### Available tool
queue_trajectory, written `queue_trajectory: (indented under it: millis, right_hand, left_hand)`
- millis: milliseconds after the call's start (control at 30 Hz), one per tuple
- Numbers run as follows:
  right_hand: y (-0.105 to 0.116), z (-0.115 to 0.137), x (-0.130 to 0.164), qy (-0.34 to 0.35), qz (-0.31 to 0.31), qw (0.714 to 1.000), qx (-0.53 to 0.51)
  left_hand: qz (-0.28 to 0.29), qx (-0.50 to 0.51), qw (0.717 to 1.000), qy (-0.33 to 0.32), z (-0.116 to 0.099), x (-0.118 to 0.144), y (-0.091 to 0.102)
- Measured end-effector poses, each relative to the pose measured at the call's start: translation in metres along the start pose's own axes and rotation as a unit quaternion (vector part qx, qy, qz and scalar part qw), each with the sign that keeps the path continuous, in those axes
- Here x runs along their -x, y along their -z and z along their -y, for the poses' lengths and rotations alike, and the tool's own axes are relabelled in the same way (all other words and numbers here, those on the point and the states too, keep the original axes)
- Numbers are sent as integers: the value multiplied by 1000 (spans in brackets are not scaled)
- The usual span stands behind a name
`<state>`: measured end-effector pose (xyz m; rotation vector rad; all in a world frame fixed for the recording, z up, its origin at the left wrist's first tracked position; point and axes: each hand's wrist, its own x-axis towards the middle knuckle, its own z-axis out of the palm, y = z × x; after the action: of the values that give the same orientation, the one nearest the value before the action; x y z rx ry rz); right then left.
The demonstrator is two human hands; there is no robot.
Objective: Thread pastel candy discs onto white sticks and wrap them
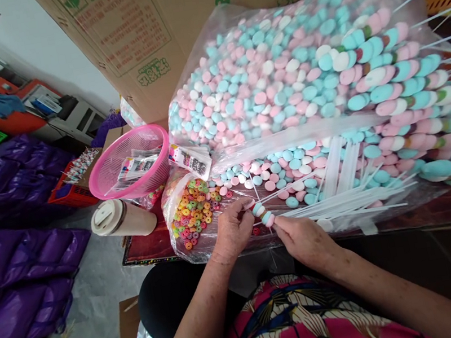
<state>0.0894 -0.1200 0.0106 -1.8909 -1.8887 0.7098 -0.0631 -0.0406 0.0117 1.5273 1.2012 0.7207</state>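
Observation:
My left hand (234, 229) is closed, its thumb and forefinger pinched at the upper end of a short candy skewer (263, 214). Blue, white, brownish and pink pieces are threaded along its thin white stick. At the lower end, my right hand (309, 240) grips the skewer beside a pink piece. Close to my left hand lie small coloured candy rings (197, 205). Beyond both hands spreads a heap of pink, blue and white marshmallows (257, 101), partly under clear plastic. Loose white sticks (355, 203) lie to the right of my right hand.
Finished-looking marshmallow skewers (413, 88) are stacked at the right, sticks pointing outward. A pink basket (164, 164) holding printed packets and a lidded cup (133, 218) are at the left table edge. A large cardboard box (122, 31) stands behind; purple bags (16, 282) lie left.

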Motion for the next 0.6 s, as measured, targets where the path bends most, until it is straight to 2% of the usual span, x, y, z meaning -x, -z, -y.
queue_trajectory:
  millis: [67, 100, 167, 233, 333, 467, 600]
  right_hand:
    - [0, -4, -3, 9, -49, 996, -78]
    - [0, -5, -4, 16, -66, 992, -110]
    - [-1, -2, -5, 37, -72, 985, -152]
    - [-3, 4, -4, 60, -61, 980, -179]
    - [-7, 10, -2, 68, -48, 974, -209]
    - [-14, 9, 1, 39, -48, 977, -203]
    - [-22, 7, 2, 25, -53, 978, -202]
  left_hand:
    - [18, 121, 992, 23, -7, 1, 1]
    - [13, 195, 979, 48, -11, 1, 0]
    - [-9, 319, 943, 94, -20, 0, -4]
    - [-17, 381, 917, 114, -27, -2, -10]
    - [-29, 391, 912, 122, -32, -5, -17]
    - [-74, 368, 913, 157, -31, -4, -28]
    - [-89, 417, 891, 159, -30, 1, -45]
